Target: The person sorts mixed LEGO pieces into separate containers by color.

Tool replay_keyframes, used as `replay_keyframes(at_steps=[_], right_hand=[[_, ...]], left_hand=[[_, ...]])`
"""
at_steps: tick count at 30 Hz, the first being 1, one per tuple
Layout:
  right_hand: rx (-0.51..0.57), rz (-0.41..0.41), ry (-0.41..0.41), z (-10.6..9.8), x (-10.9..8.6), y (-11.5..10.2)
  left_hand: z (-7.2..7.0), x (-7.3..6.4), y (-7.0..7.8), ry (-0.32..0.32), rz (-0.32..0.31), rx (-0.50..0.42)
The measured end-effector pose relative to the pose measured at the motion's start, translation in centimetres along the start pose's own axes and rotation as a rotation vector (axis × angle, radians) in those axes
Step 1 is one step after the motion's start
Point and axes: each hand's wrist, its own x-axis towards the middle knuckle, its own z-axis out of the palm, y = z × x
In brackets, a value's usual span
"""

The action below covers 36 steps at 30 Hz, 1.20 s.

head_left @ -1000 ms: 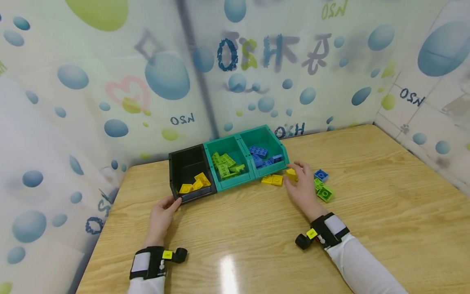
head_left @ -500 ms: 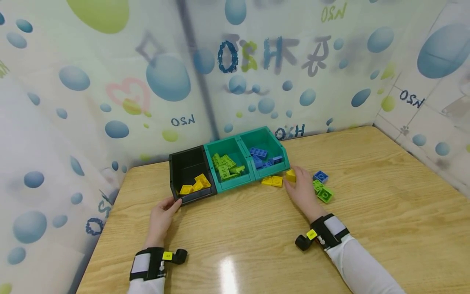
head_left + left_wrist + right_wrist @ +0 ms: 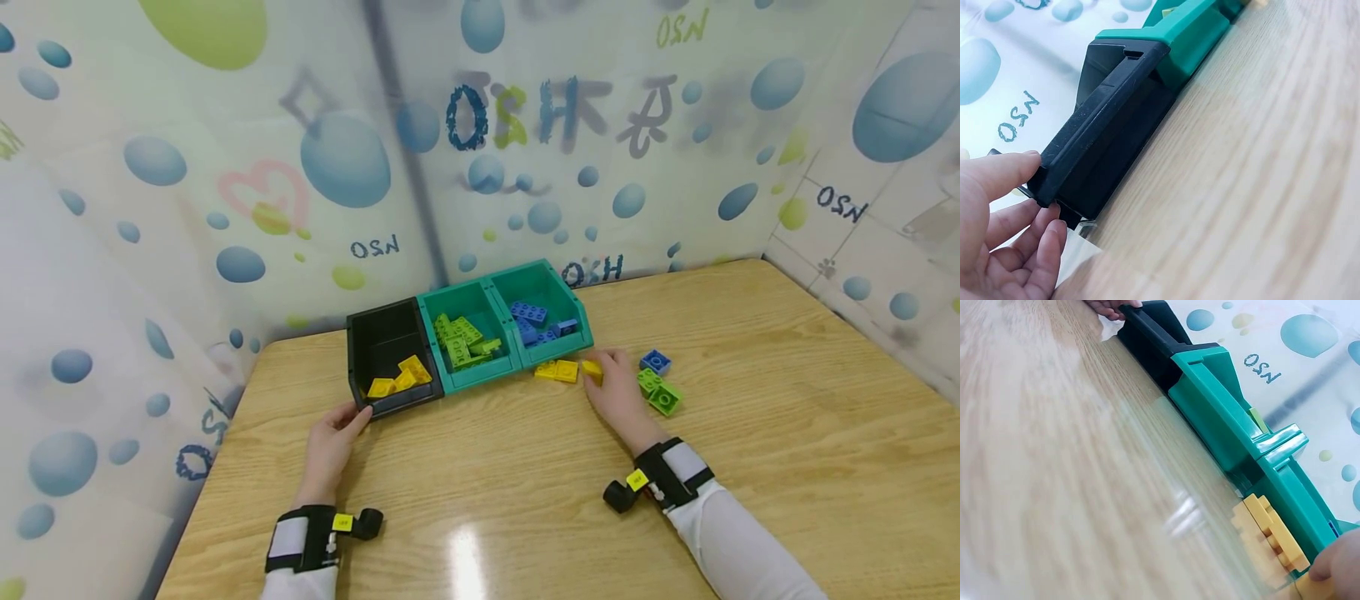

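My left hand [image 3: 330, 446] grips the near left corner of a black bin [image 3: 382, 329], thumb on its edge and fingers underneath, as the left wrist view shows. My right hand [image 3: 621, 398] pinches a yellow toy building brick [image 3: 592, 369] low over the table; its fingertips are partly hidden. Just left of that brick, more yellow bricks [image 3: 557, 372] lie in front of the right teal bin [image 3: 561, 347]. A blue brick [image 3: 656, 362] and green bricks [image 3: 660, 393] lie to the right of my right hand.
The black bin, holding several yellow bricks [image 3: 405, 379], adjoins a middle teal bin [image 3: 480, 379] with green bricks [image 3: 461, 337]. Blue bricks [image 3: 529, 312] lie in the right teal bin. A patterned curtain [image 3: 525, 125] hangs behind the wooden table [image 3: 450, 467].
My right hand has shifted slightly down and toward me with the yellow brick, away from the right teal bin's corner. The left hand has stayed on the black bin.
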Motion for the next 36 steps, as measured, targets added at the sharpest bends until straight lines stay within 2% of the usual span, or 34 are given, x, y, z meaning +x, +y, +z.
replay_keyframes(at_steps=[6, 11, 15, 19, 25, 28, 31, 36], right_hand=[[0.037, -0.017, 0.032, 0.2, -0.2, -0.2], [0.153, 0.007, 0.073, 0.2, -0.3, -0.9], [0.225, -0.046, 0.07, 0.3, -0.2, -2.2], [0.215, -0.162, -0.009, 0.8, 0.4, -5.0], [0.147, -0.433, -0.32, 2.5, 1.6, -10.9], [0.061, -0.541, -0.423, 3.3, 2.3, -13.8], [-0.032, -0.619, -0.478, 4.3, 3.0, -16.2], [-0.197, -0.79, -0.457, 6.3, 3.4, -18.4]], left_hand=[[-0.2, -0.1, -0.2, -0.004, -0.005, 0.001], [-0.4, -0.5, -0.2, -0.006, -0.012, 0.01], [-0.6, -0.6, -0.1, -0.008, -0.017, 0.011], [-0.9, -0.4, -0.1, -0.005, -0.007, 0.008], [-1.0, -0.3, -0.1, -0.005, -0.027, 0.028], [-0.9, -0.3, 0.1, -0.01, -0.025, 0.036], [-0.5, -0.2, 0.4, -0.015, -0.016, 0.031], [-0.2, -0.2, 0.4, -0.006, -0.008, 0.013]])
